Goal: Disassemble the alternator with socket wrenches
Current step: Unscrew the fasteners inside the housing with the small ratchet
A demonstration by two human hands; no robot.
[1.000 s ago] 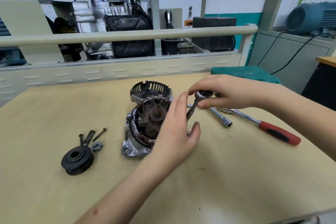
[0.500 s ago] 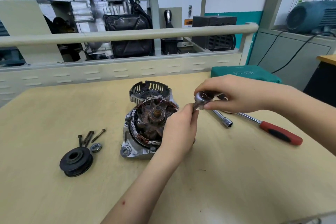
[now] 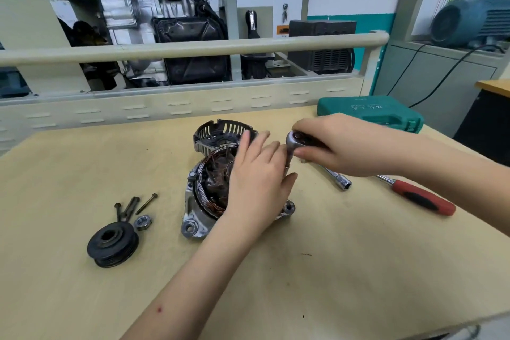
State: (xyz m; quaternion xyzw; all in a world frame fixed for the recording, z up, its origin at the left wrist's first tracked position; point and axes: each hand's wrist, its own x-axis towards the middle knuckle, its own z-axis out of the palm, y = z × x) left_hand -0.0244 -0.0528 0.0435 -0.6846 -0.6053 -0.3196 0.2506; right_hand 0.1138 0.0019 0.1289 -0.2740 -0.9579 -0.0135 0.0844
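So the alternator (image 3: 220, 188) is already well torn down, sitting mid-desk (image 3: 331, 270) with the copper windings and rusty rotor exposed on top. The slotted end cover (image 3: 218, 132) is off and parked just behind it, touching or nearly so. Off to the left there's the black pulley (image 3: 112, 248), its nut (image 3: 142, 222) right beside it, and a few long bolts (image 3: 135, 205) lying loose, so the pulley and through-bolts look done. Right hand (image 3: 345, 143) is wrapped around the head of a small ratchet (image 3: 296, 139), whose socket shaft points down toward the right edge of the housing. Left hand (image 3: 256, 176) is over the alternator with the fingers mostly straight and the thumb out by the socket shaft; looks like it's steadying things rather than clamping anything, though the fingertips are a bit blurred. A spare extension bar (image 3: 338, 178) and a red-handled ratchet (image 3: 419, 197) lie on the desk behind the right arm, with the green tool case (image 3: 369, 112) at the back. Best guess: roughly halfway, with one fastener being worked now and the stator, rotor and front housing yet to be separated.
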